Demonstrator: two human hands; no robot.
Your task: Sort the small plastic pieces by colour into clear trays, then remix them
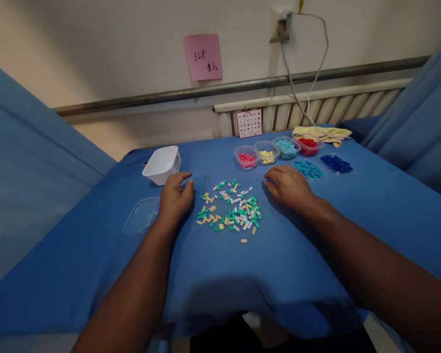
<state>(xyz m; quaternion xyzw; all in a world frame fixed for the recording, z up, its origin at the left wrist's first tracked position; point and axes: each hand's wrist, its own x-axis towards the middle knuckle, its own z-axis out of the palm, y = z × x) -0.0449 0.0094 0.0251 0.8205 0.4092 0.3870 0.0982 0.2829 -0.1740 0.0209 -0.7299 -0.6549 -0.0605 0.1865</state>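
Note:
Scattered over the blue cloth in the middle are many small rectangular pieces [238,211] in green, white and pale yellow. My left hand [176,196] rests at their left side, thumb and fingers apart, holding nothing. Just behind it stands a white plastic tub [163,164]. A clear plastic lid [142,215] lies flat on the cloth beside my left wrist. On the right of the pieces my right hand [287,186] lies palm down with loosely bent fingers apart, and nothing shows in it. One yellow piece [244,240] sits nearer the front, away from the others.
Along the back right are clear containers with pink pieces [246,159], yellow pieces [267,157], light blue pieces [286,147] and red pieces [308,145]. Nearer are teal pieces [308,169] and dark blue pieces [336,164]. A yellow cloth [321,133] lies behind; blue curtains hang at both sides.

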